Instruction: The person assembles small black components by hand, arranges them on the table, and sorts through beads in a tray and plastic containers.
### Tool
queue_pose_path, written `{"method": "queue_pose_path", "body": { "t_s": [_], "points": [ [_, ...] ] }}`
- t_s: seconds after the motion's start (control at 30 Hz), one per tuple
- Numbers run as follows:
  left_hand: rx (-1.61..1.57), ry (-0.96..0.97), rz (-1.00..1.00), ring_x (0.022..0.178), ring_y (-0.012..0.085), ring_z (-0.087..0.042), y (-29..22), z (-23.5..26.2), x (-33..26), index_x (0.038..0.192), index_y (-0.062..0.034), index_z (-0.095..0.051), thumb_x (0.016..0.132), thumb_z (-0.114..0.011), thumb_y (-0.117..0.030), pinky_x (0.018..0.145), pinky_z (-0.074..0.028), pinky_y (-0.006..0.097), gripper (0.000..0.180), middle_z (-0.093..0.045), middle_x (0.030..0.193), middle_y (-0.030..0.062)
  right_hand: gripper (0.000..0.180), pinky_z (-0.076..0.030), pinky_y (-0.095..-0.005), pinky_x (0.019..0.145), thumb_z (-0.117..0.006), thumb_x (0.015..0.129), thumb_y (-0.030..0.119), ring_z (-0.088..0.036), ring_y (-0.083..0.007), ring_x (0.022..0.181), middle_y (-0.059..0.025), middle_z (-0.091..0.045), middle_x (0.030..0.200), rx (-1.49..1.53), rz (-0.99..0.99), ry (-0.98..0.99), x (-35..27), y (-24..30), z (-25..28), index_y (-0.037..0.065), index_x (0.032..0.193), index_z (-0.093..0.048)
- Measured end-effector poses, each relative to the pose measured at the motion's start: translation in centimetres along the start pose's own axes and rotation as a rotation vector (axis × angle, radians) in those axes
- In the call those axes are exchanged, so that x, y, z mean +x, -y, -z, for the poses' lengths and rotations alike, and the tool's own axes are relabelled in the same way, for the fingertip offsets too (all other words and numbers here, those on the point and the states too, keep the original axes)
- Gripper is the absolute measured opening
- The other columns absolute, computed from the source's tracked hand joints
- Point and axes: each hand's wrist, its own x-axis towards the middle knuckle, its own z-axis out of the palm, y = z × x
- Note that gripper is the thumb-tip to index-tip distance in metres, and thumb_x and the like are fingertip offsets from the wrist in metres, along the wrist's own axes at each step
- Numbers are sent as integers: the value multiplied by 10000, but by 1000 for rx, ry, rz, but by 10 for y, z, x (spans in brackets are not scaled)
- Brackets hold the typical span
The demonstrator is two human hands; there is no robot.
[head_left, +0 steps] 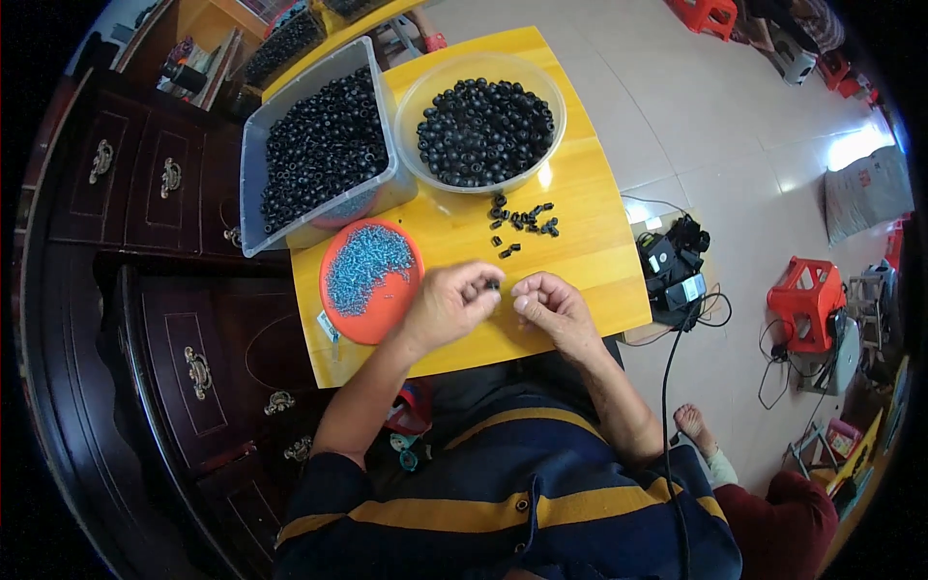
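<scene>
A yellow desk (599,275) is standing in the middle of the frame, while dark drawers (174,329) are filling the left side and a pale floor (667,58) is spreading in the upper right. In the upper left of the desk, a clear tub (253,188) is holding many black parts, and just beside it a round bowl (562,121) is holding more. Below the tub, an orange plate (398,314) is carrying small bluish screws (360,266). Some loose parts (522,222) are lying scattered below the bowl, above the hands.

Near the centre of the frame, the left hand (449,304) is holding a small black piece (493,285); its grip is clamping the piece between thumb and finger. The right hand (559,314) is resting just to the right, its thumb and forefinger bending close together, but I cannot tell if anything is sitting between them.

The piece is lying at the left fingertips, so the left hand is nearer; from the right grip it is lying to the left, a narrow gap separating them. Its visible part is facing right, but the fingers are covering the rest, so I cannot tell its long axis.
</scene>
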Motion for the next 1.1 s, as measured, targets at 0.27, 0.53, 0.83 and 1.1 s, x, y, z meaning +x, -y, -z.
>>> {"method": "queue_pose_path", "body": {
  "t_s": [0.27, 0.53, 0.83, 1.1],
  "points": [
    [-393, -322, -180, 880, 90, -612, -31, 44, 30, 1407, 11, -454, 956, -622, -68, 809, -525, 244, 488, -637, 1115, 73, 159, -475, -224, 666, -660, 939, 139, -578, -74, 723, -13, -629, 852, 170, 225, 83, -26, 75, -30, 26, 1043, -619],
    [-42, -215, -73, 683, 180, -651, 12, -24, -39, 971, -8, -692, 917, -653, -106, 620, -503, 298, 119, -675, 770, 85, 178, -518, -371, 623, -743, 848, 150, -622, -266, 632, -131, -654, 772, 391, 627, 913, -89, 155, -101, 10, 841, -633],
    [365, -405, -196, 734, 398, -617, 36, -51, -54, 810, -38, -582, 938, -628, -256, 601, -474, 454, 257, -620, 779, 178, 113, -412, -244, 374, -679, 936, 143, -551, -140, 424, -87, -598, 596, 613, 639, 1027, -165, 185, -180, 32, 955, -675],
    [298, -594, -348, 724, 373, -640, 62, -56, -65, 1081, -45, -582, 946, -603, -235, 660, -521, 416, 234, -656, 869, 168, 130, -487, -286, 468, -625, 965, 149, -616, -190, 590, -122, -655, 791, 488, 738, 1349, -166, 176, -178, 61, 1056, -652]
  ]
}}
